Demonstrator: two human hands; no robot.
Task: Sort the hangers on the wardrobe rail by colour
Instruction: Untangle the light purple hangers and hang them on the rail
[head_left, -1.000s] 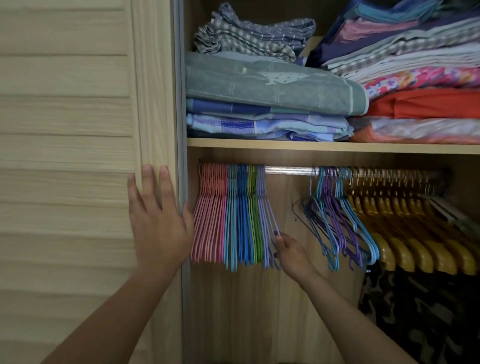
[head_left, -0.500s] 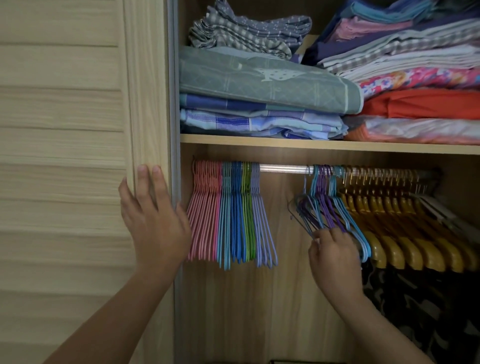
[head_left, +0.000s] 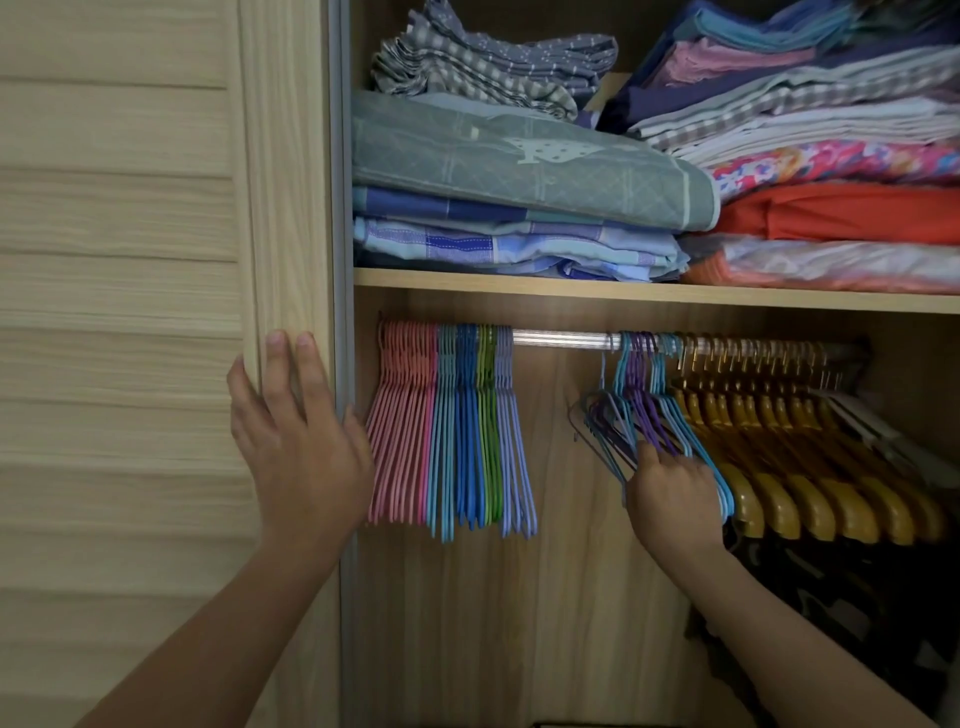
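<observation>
A metal rail runs under the shelf. At its left end hang sorted wire hangers: pink, light blue, dark blue, green and lilac. Further right hangs a mixed bunch of purple and light blue hangers. My right hand reaches into the lower part of that bunch, its fingers among the wires; the grip itself is hidden. My left hand rests flat on the wardrobe door's edge.
Yellow wooden hangers fill the rail's right end, with dark patterned clothes below them. Folded fabrics are stacked on the shelf above. A stretch of bare rail separates the two hanger groups.
My right hand left the lilac hangers at the sorted group and moved right to the mixed purple and blue bunch. My left hand stayed on the door edge.
</observation>
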